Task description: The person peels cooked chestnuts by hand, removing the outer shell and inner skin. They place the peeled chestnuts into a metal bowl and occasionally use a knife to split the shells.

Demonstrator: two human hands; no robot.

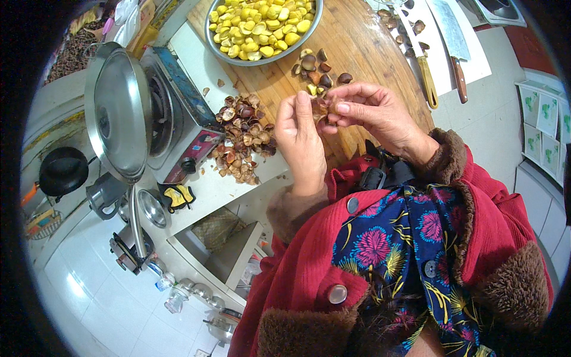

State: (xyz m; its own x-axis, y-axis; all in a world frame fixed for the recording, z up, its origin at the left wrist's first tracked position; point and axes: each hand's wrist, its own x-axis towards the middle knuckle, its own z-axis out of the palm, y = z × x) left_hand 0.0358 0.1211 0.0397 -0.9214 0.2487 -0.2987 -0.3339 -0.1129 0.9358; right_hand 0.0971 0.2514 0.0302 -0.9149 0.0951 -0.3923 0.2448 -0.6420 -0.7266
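Note:
Both my hands meet above the near side of a round wooden board, pinching a brown chestnut shell (319, 110) between them. My left hand (299, 134) grips its left side with thumb and fingers. On the other side, the thumb and forefinger of my right hand (374, 111) pinch the shell; fingers hide part of it. Just beyond lie several loose chestnuts (308, 62), some brown, some showing yellow flesh. A metal bowl (319, 18) full of peeled yellow chestnuts (263, 26) stands farther back. Left of my hands is a heap of empty shells (245, 138).
The wooden board (357, 49) carries the bowl. At left a lidded wok (117, 111) sits on a gas stove (178, 129). A cleaver (450, 40) and a yellow-handled tool (426, 80) lie at right. Below the counter an open drawer (245, 254) sticks out.

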